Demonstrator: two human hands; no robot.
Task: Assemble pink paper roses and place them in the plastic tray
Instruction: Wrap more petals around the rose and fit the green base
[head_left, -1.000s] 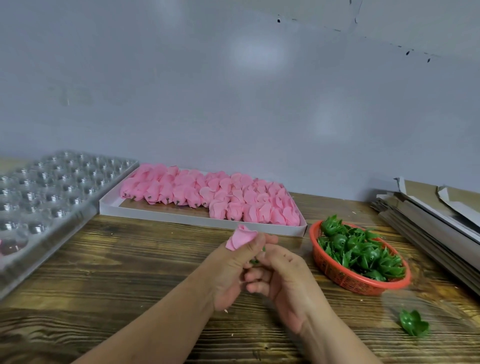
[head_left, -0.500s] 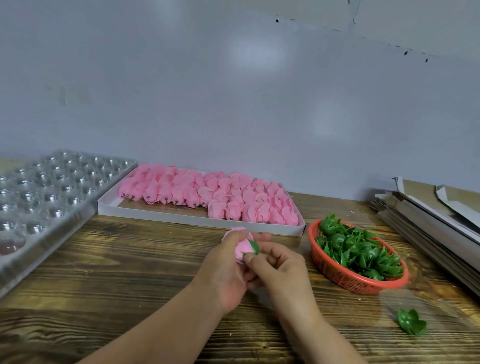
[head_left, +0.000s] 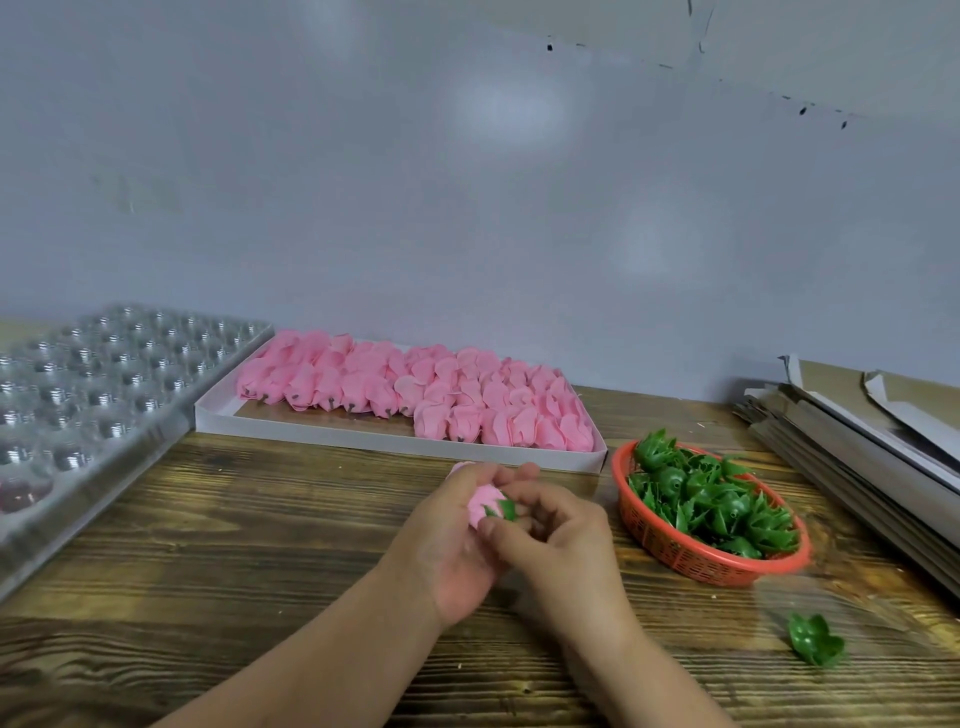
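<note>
My left hand grips a pink paper rose above the wooden table, just in front of the white box. My right hand pinches a green plastic sepal against the rose's base. Most of the rose is hidden by my fingers. The clear plastic tray with several round cups lies at the far left; one near cup holds something pink. A white box at the back holds several pink rose heads.
A red basket full of green sepals stands right of my hands. One loose green sepal lies on the table at the front right. A stack of flat cardboard fills the right edge. A grey wall rises behind.
The rose was raised on my left fingertips; both hands have since lowered it and closed around it, and the green sepal now sits at its base.
</note>
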